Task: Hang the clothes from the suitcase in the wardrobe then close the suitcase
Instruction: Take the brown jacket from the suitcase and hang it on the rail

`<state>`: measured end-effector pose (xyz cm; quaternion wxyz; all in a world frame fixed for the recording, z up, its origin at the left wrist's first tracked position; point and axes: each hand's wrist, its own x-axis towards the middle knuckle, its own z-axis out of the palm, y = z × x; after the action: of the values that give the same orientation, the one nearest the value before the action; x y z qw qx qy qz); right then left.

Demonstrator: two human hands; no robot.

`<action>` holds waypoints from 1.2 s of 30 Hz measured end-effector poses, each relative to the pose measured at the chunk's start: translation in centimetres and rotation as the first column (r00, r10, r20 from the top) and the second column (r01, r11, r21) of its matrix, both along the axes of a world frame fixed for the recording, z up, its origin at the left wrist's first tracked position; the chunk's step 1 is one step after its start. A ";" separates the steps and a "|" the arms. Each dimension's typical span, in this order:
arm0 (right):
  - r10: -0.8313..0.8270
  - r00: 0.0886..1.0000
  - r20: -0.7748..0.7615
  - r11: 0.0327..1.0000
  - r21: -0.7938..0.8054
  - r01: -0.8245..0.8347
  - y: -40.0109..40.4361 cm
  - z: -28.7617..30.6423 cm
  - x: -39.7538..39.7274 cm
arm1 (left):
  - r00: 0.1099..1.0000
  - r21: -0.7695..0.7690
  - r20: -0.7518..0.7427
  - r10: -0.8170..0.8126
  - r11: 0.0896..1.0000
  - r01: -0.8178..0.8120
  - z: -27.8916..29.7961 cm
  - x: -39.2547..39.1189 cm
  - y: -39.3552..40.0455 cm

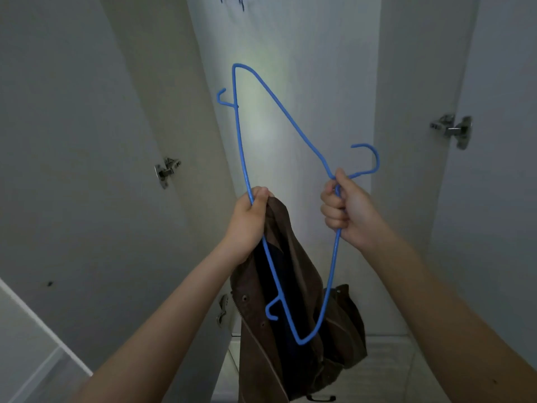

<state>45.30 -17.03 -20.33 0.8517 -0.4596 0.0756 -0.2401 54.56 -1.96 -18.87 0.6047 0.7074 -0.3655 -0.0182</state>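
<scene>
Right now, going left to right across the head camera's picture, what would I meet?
Left door hinge → left hand gripping the brown jacket and blue hanger → right hand gripping the hanger's neck → right door hinge.

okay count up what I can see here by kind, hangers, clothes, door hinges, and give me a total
Blue hanger, held in both hands: 1
Brown jacket, held in the left hand: 1
Metal door hinges, left, right, lower: 3
Total: 5
The right hand has its grip near the hook.
</scene>
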 end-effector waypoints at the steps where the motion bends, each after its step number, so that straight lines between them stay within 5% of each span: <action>1: 0.000 1.000 -0.010 1.000 -0.021 0.000 0.3 -0.2 0.2 | 1.000 0.001 0.003 0.013 1.000 -0.013 0.0 0.0 -0.2; 10: 0.045 0.998 -0.041 0.990 -0.135 -0.051 2.7 -0.4 2.2 | 0.997 0.011 -0.006 0.082 0.997 -0.082 -1.6 0.6 -2.5; 17: 0.031 0.998 -0.050 0.999 0.015 -0.030 0.2 -1.7 2.2 | 0.997 0.028 0.043 0.066 0.997 -0.068 -1.6 0.9 -3.3; 22: 0.015 0.999 0.029 0.994 0.110 -0.018 -2.8 -0.9 1.3 | 0.978 0.123 -0.178 -0.106 0.984 0.129 -0.2 1.8 -2.9; 28: -0.011 0.999 0.039 0.998 0.057 0.009 -5.7 0.3 -0.5 | 0.801 0.187 -0.563 -0.202 0.913 0.362 0.4 3.9 -1.0; 36: 0.069 0.988 -0.140 0.950 -0.294 -0.108 -7.8 -0.5 -3.3 | 0.764 -0.004 -0.643 -0.051 0.998 0.063 2.2 7.7 1.2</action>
<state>41.98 -24.83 -20.87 0.7752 -0.6012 0.0716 -0.1803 62.23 -0.81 -16.66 0.6862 0.6523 -0.1578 -0.2807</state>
